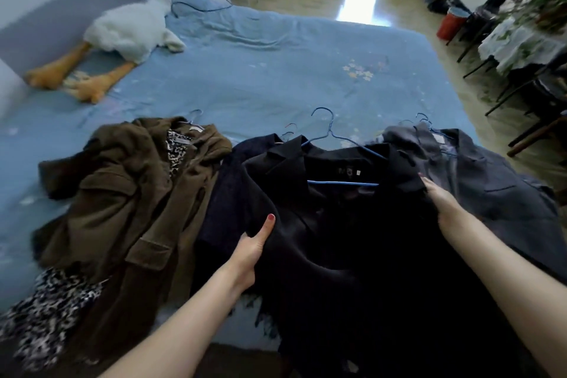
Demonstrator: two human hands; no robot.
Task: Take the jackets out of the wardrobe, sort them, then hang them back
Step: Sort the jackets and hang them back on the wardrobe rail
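Jackets lay out of the wardrobe already, spread along the near edge of the blue bed (pixel 276 70) in the head view, each on its hanger. We had the brown coat (pixel 129 193) with a leopard lining at the left, a dark navy jacket (pixel 227 169) next to it, the black jacket (pixel 337 224) in the middle on a blue wire hanger (pixel 340 144), and a grey blazer (pixel 497 181) at the right. Our left hand (pixel 250 250) gripped the black jacket's left edge, thumb on top; our right hand (pixel 441 202) held its right shoulder, fingers tucked into the cloth. We judged sorting under way and hanging back not yet begun. A plush goose (pixel 129 31) lay far left.
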